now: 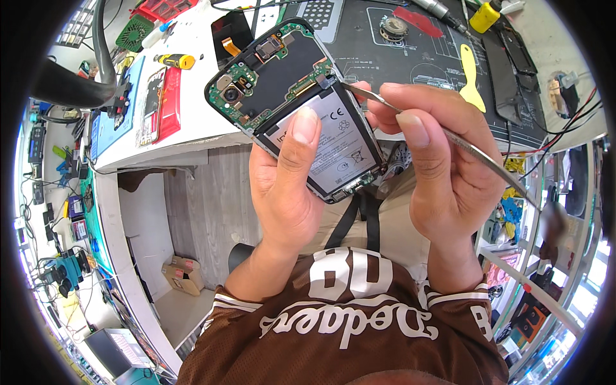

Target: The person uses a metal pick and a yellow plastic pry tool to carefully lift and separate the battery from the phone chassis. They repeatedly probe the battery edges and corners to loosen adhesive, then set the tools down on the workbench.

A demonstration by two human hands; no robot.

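An opened smartphone (pixel 289 54) lies tilted in my left hand (pixel 289 173), its insides facing up. The left thumb presses on the phone's white-labelled battery (pixel 337 144); its other fingers are mostly hidden underneath. Green circuit board and a round camera module (pixel 232 94) show at the phone's upper end. My right hand (pixel 443 154) pinches a thin metal spudger (pixel 478 153) between thumb and fingers. The spudger's tip meets the phone's right edge, beside the connector at the battery's top corner. Whether the tip is under anything there, I cannot tell.
On the bench's dark mat (pixel 359 58) lie a yellow plastic pry tool (pixel 470 77) and a round metal part (pixel 393 29). A yellow-handled screwdriver (pixel 176 61) and a red tray (pixel 168 106) with a phone frame sit left. A black bent arm (pixel 77 90) juts in at upper left.
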